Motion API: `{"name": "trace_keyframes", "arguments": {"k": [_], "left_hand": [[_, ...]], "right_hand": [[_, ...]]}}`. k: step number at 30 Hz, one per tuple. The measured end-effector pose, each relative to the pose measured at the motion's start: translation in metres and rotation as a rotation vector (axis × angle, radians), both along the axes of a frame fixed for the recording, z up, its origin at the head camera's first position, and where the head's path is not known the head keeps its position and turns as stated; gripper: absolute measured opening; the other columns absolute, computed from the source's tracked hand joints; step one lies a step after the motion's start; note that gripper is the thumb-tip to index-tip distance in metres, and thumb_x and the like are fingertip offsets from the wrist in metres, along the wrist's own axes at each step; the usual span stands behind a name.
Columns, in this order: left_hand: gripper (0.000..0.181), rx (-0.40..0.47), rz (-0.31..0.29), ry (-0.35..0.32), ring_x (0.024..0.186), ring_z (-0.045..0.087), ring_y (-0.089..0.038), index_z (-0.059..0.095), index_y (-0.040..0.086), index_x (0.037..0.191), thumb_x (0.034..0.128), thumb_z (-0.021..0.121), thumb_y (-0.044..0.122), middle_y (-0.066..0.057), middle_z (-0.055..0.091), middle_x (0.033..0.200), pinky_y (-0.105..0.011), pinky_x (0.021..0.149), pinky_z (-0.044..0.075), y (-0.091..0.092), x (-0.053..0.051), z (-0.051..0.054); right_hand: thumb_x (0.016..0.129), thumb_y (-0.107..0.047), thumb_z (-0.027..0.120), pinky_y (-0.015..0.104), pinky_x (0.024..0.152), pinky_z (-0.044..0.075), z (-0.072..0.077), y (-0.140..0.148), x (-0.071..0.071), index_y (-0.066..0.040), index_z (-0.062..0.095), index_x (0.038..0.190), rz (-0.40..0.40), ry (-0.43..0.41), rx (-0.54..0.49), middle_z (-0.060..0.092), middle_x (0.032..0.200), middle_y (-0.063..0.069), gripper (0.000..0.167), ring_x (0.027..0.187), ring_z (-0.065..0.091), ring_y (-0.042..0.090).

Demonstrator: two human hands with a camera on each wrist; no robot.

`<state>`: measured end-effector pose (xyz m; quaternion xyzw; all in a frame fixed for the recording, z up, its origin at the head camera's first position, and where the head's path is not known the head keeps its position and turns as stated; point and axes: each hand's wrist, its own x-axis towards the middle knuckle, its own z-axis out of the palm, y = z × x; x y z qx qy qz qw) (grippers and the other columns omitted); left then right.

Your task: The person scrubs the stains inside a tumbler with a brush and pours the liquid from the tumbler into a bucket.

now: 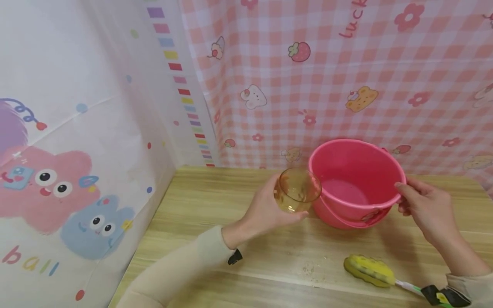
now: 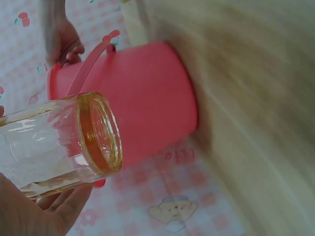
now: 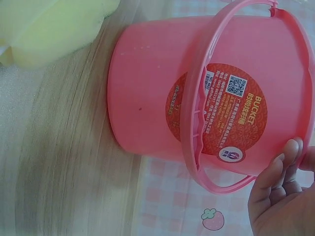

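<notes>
My left hand (image 1: 267, 209) grips an amber-tinted drinking glass (image 1: 294, 192) in the air, just left of the bucket's rim. In the left wrist view the glass (image 2: 64, 142) is see-through, and its thick base faces the camera. A pink plastic bucket (image 1: 358, 217) stands upright on the table. My right hand (image 1: 429, 205) pinches its rim on the right side, thumb over the edge and fingers outside. The bucket's handle (image 3: 194, 108) hangs down across a round red label (image 3: 241, 113), seen in the right wrist view.
On the wooden table (image 1: 185, 201), a yellow sponge brush (image 1: 369, 269) lies in front of the bucket, its stick towards the right sleeve. Small wet spots (image 1: 313, 271) show nearby. A pink checked cloth (image 1: 269, 77) hangs behind, and a printed white sheet (image 1: 115, 149) stands at left.
</notes>
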<state>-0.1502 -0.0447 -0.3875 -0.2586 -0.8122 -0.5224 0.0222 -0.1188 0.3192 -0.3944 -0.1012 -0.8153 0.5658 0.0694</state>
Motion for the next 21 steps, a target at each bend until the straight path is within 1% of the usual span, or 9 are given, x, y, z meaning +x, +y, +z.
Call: {"name": "trace_keyframes", "arguments": {"k": [3, 7, 9, 10, 11, 14, 17, 21], "left_hand": [[0.090, 0.031, -0.022, 0.019, 0.116, 0.062, -0.015, 0.051, 0.015, 0.146, 0.0688, 0.097, 0.023, -0.001, 0.064, 0.131, -0.029, 0.090, 0.058, 0.001, 0.005, -0.008], [0.093, 0.060, -0.065, 0.070, 0.121, 0.063, -0.025, 0.047, 0.012, 0.147, 0.0690, 0.097, 0.018, -0.005, 0.062, 0.136, -0.031, 0.094, 0.058, 0.003, 0.011, -0.020], [0.093, 0.068, -0.090, 0.072, 0.122, 0.062, -0.027, 0.047, 0.011, 0.148, 0.0694, 0.096, 0.017, -0.007, 0.061, 0.137, -0.033, 0.095, 0.058, 0.005, 0.014, -0.025], [0.094, 0.075, -0.102, 0.067, 0.122, 0.062, -0.029, 0.046, 0.010, 0.148, 0.0695, 0.096, 0.016, -0.008, 0.060, 0.137, -0.034, 0.096, 0.058, 0.006, 0.016, -0.028], [0.094, 0.076, -0.109, 0.056, 0.122, 0.062, -0.026, 0.046, 0.010, 0.148, 0.0698, 0.096, 0.016, -0.008, 0.060, 0.137, -0.035, 0.097, 0.058, 0.007, 0.018, -0.031], [0.094, 0.074, -0.123, 0.011, 0.122, 0.061, -0.019, 0.045, 0.011, 0.149, 0.0708, 0.096, 0.017, -0.006, 0.061, 0.136, -0.033, 0.098, 0.057, 0.008, 0.025, -0.037], [0.095, 0.053, -0.128, -0.024, 0.121, 0.061, -0.014, 0.044, 0.013, 0.150, 0.0715, 0.097, 0.020, -0.004, 0.062, 0.135, -0.030, 0.098, 0.056, 0.009, 0.032, -0.043], [0.093, 0.032, -0.144, -0.066, 0.121, 0.063, -0.015, 0.045, 0.013, 0.149, 0.0726, 0.097, 0.024, -0.005, 0.064, 0.135, -0.028, 0.099, 0.054, 0.010, 0.039, -0.050]], "right_hand": [[0.107, -0.028, 0.061, 0.019, 0.056, 0.057, 0.000, 0.000, 0.000, 0.017, 0.041, 0.149, -0.003, -0.003, 0.003, 0.068, 0.073, -0.010, 0.065, 0.061, 0.063, 0.006], [0.107, -0.028, 0.061, 0.019, 0.055, 0.057, -0.001, -0.001, 0.000, 0.017, 0.043, 0.148, -0.006, 0.003, 0.012, 0.068, 0.073, -0.009, 0.064, 0.061, 0.063, 0.006], [0.107, -0.028, 0.061, 0.019, 0.055, 0.056, -0.001, -0.001, 0.000, 0.017, 0.044, 0.147, -0.006, 0.008, 0.013, 0.068, 0.073, -0.009, 0.063, 0.061, 0.063, 0.006], [0.107, -0.028, 0.061, 0.019, 0.055, 0.056, -0.001, 0.000, 0.000, 0.017, 0.044, 0.147, -0.006, 0.010, 0.011, 0.068, 0.073, -0.009, 0.062, 0.061, 0.063, 0.006], [0.107, -0.028, 0.061, 0.019, 0.055, 0.056, -0.001, 0.000, 0.000, 0.017, 0.043, 0.147, -0.005, 0.009, 0.005, 0.068, 0.073, -0.009, 0.063, 0.061, 0.064, 0.006], [0.107, -0.028, 0.061, 0.019, 0.055, 0.057, -0.002, 0.000, 0.000, 0.017, 0.042, 0.148, -0.003, 0.002, -0.011, 0.068, 0.074, -0.009, 0.065, 0.061, 0.064, 0.006], [0.107, -0.029, 0.062, 0.018, 0.056, 0.057, -0.002, 0.000, 0.000, 0.017, 0.041, 0.150, -0.001, -0.005, -0.020, 0.069, 0.075, -0.009, 0.067, 0.061, 0.064, 0.006], [0.107, -0.030, 0.062, 0.019, 0.056, 0.057, -0.002, 0.001, 0.000, 0.017, 0.042, 0.149, 0.000, -0.003, -0.012, 0.069, 0.075, -0.009, 0.066, 0.062, 0.064, 0.006]]}}
